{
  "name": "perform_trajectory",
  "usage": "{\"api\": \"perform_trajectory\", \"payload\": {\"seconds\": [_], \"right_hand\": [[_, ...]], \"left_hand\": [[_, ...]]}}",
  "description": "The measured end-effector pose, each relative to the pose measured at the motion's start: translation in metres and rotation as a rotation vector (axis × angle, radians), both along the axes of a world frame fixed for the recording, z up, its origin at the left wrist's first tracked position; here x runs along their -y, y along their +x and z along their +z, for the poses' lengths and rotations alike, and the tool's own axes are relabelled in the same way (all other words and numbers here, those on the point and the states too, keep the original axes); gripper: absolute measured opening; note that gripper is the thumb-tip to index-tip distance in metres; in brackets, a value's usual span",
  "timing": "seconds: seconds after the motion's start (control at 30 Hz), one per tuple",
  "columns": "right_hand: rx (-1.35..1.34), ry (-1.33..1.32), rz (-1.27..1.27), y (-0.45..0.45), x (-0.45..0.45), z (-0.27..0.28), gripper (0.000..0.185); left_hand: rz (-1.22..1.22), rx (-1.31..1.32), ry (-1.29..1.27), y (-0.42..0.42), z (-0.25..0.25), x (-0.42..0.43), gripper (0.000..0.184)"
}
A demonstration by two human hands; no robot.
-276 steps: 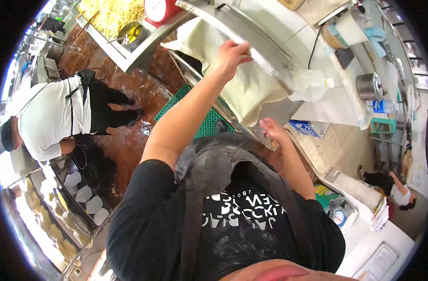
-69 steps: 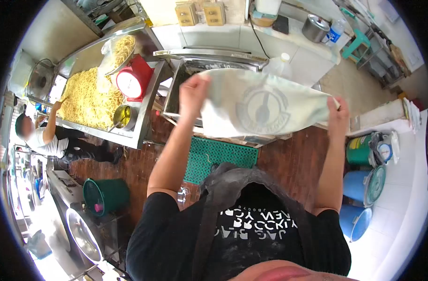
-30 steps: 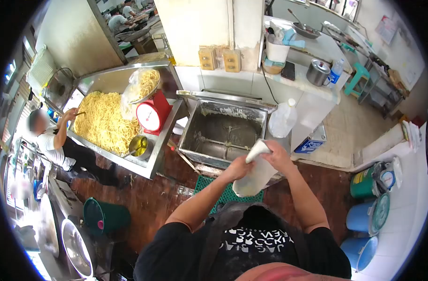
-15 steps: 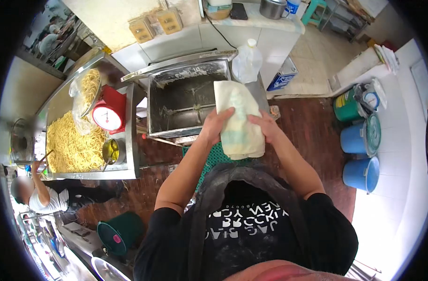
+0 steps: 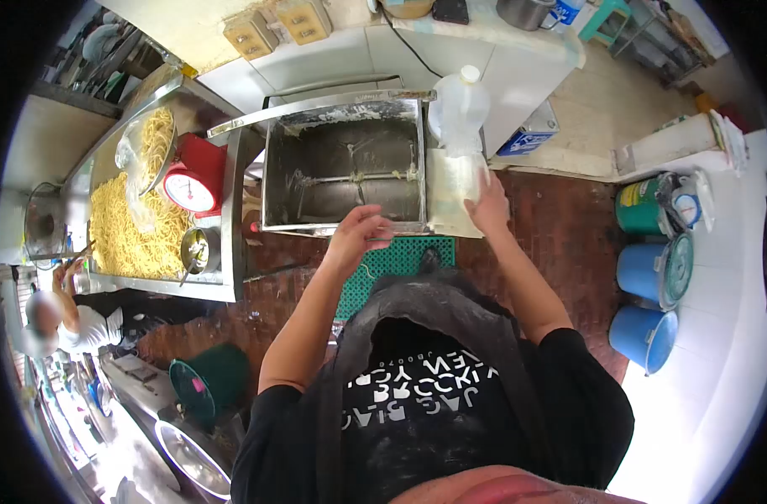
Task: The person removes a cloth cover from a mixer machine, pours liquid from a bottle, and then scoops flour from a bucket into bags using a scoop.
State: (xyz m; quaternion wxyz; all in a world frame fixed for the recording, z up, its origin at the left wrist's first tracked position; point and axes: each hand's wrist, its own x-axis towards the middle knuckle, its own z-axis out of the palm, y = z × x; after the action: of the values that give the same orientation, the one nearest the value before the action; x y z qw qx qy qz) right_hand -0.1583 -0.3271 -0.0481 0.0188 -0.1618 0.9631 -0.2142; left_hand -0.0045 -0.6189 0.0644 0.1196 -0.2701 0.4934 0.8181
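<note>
My left hand (image 5: 360, 241) hovers at the near edge of a metal mixing trough (image 5: 343, 227), its fingers apart and nothing in it. A pale folded cloth or sack (image 5: 452, 197) with faint print lies on the surface just right of the trough. My right hand (image 5: 489, 210) rests along the cloth's right edge with fingers stretched out. Inside the trough, a bar with arms (image 5: 333, 179) and whitish residue show. Behind the cloth stands a translucent plastic jug (image 5: 465, 105) with a white cap.
To the left, a metal table (image 5: 230, 281) carries yellow noodles (image 5: 136, 239), a red scale (image 5: 197, 176) and a metal pot (image 5: 200, 250). A co-worker (image 5: 89, 323) stands beyond it. Blue buckets (image 5: 639, 332) line the right wall. A green mat (image 5: 400, 260) covers the floor.
The cloth has gone from between both hands down onto the surface beside the trough. My left hand has let go and moved left; my right hand stays at its edge.
</note>
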Motion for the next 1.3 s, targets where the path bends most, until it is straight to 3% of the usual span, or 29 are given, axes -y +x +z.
{"api": "perform_trajectory", "payload": {"seconds": [0.03,0.17,0.37,0.47,0.57,0.63,0.7,0.83,0.9,0.97,1.07,1.17,1.3], "right_hand": [[-0.065,0.14,0.052,0.002,0.009,0.0,0.084],[0.031,0.24,0.165,-0.013,0.033,-0.049,0.071],[0.119,0.265,0.241,-0.055,0.053,-0.062,0.061],[0.188,0.313,0.305,-0.065,0.051,-0.06,0.066],[0.068,0.084,0.349,-0.068,0.035,-0.064,0.057],[-0.04,-0.101,0.33,-0.064,0.031,-0.046,0.05],[-0.103,-0.298,0.274,-0.055,0.028,-0.032,0.043],[-0.173,-0.41,0.099,-0.035,0.031,0.028,0.033],[-0.161,-0.507,0.007,-0.025,0.032,0.052,0.03],[-0.213,-0.551,-0.112,-0.013,0.035,0.071,0.027],[-0.381,-0.588,-0.281,0.004,0.045,0.096,0.026],[-0.506,-0.603,-0.428,0.018,0.069,0.133,0.025],[-0.674,-0.589,-0.393,0.016,0.106,0.193,0.024]], "left_hand": [[0.022,0.033,0.001,0.004,0.0,-0.002,0.038],[0.081,0.09,-0.05,0.011,0.001,-0.004,0.039],[0.105,0.076,-0.13,0.012,-0.006,-0.01,0.037],[0.126,-0.046,-0.12,0.008,0.023,0.0,0.034],[0.194,-0.249,-0.146,-0.006,0.077,0.02,0.032],[0.323,-0.384,-0.23,-0.017,0.104,0.061,0.034],[0.416,-0.703,-0.214,-0.033,0.158,0.103,0.033],[0.761,-0.766,-0.547,-0.091,0.214,0.228,0.041],[0.807,-0.742,-0.595,-0.132,0.205,0.327,0.052],[0.783,-0.59,-0.655,-0.178,0.188,0.423,0.069],[0.59,-0.297,-0.986,-0.233,0.158,0.534,0.084],[0.445,-0.28,-1.31,-0.272,0.138,0.596,0.096],[0.246,-0.467,-0.978,-0.295,0.125,0.624,0.102]]}}
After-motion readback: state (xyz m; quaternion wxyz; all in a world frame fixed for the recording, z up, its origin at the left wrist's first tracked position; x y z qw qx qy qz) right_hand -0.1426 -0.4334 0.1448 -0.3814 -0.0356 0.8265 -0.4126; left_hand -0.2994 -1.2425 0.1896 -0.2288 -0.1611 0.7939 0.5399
